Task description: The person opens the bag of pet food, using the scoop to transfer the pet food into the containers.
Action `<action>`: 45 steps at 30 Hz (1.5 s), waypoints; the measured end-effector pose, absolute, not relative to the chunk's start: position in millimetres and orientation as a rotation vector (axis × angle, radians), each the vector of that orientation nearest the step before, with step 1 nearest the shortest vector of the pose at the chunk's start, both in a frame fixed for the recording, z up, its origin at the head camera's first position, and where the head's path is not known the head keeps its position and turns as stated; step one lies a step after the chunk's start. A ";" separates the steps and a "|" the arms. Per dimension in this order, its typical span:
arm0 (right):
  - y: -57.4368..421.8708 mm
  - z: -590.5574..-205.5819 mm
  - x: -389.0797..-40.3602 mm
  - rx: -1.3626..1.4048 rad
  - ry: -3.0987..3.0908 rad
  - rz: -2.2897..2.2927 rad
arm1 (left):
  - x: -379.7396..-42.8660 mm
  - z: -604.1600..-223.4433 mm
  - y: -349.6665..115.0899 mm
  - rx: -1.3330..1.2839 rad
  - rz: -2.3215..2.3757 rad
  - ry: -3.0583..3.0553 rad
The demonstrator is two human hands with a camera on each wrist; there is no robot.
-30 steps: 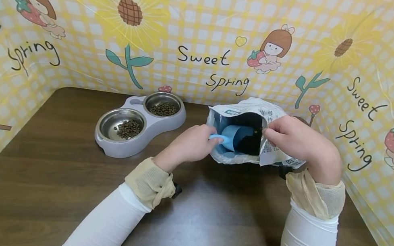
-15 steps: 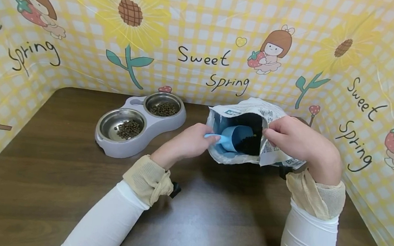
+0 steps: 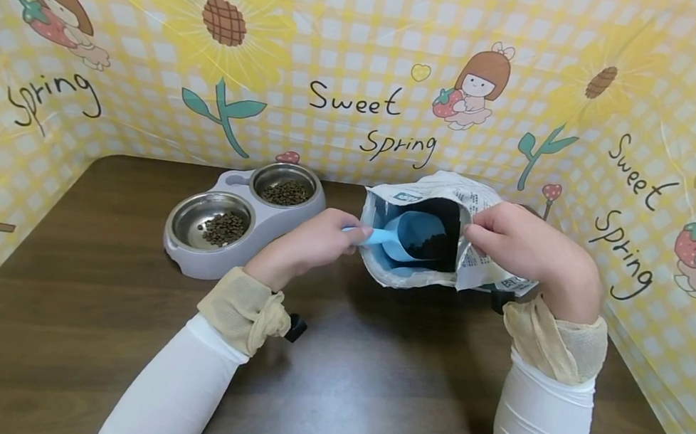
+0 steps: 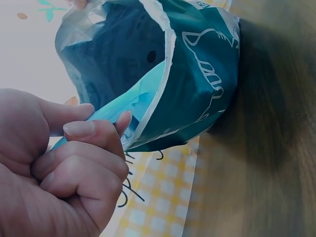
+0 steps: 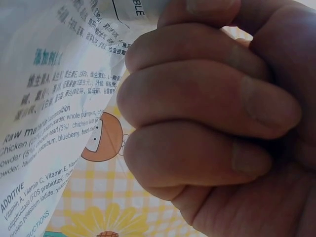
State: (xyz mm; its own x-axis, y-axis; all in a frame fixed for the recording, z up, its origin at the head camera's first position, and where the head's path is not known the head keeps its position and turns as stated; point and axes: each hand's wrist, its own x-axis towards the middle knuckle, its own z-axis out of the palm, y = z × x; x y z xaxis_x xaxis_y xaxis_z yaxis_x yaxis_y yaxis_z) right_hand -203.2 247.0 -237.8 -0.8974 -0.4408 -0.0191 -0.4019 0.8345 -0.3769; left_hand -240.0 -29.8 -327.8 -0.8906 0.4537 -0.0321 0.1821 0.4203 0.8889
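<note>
My left hand (image 3: 324, 237) pinches the handle of a light blue scoop (image 3: 400, 241), thumb along the top and fingers curled beneath. The scoop's cup lies inside the mouth of a pet food bag (image 3: 408, 278), with dark kibble (image 3: 431, 246) in and around it. In the left wrist view the bag (image 4: 197, 89) shows a teal side with a white cat outline, and its rim hides the cup. With curled fingers my right hand (image 3: 512, 243) grips the right edge of the opening. Printed text covers the bag's white panel (image 5: 54, 123) in the right wrist view.
Left of the bag stands a grey double feeder (image 3: 267, 218) with two steel bowls. The near bowl (image 3: 180, 219) and the far bowl (image 3: 262, 177) both hold brown kibble. A yellow checked cloth (image 3: 356, 32) walls the back and sides of the wooden table (image 3: 327, 401).
My left hand has drawn left with the scoop, so its cup sits closer to the bag's mouth and more of the handle is outside. The right hand keeps its grip on the bag.
</note>
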 end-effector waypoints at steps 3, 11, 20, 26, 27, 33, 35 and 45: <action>247.3 -237.8 -203.7 -0.652 2.907 -0.562 | -240.3 -327.2 -32.4 0.534 1.478 2.388; 247.7 -238.0 -203.8 -0.636 2.912 -0.554 | -243.0 -325.9 -39.6 0.423 1.507 2.264; 247.2 -238.4 -204.2 -0.657 2.909 -0.566 | -246.8 -328.4 -45.5 0.412 1.541 2.182; 246.8 -238.0 -204.5 -0.648 2.913 -0.568 | -249.4 -330.3 -51.0 0.440 1.586 2.115; 246.8 -238.0 -204.6 -0.648 2.912 -0.568 | -249.3 -329.8 -52.1 0.449 1.591 2.103; 247.4 -237.3 -204.3 -0.648 2.903 -0.577 | -248.9 -327.4 -56.8 0.472 1.592 2.065; 247.6 -237.0 -204.0 -0.644 2.903 -0.578 | -248.5 -327.1 -57.5 0.474 1.573 2.077; 247.9 -236.6 -202.0 -0.624 2.899 -0.586 | -248.6 -325.9 -58.9 0.435 1.488 2.044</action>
State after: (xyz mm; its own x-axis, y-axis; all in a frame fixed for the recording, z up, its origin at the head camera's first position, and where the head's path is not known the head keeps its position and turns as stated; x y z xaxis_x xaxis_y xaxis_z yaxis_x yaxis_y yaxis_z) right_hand -202.0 247.9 -236.6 -0.9080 -0.4176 -0.0337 -0.3717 0.8402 -0.3948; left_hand -248.6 -58.9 -325.9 -0.7857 0.5645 -0.2529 -0.0674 0.3283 0.9422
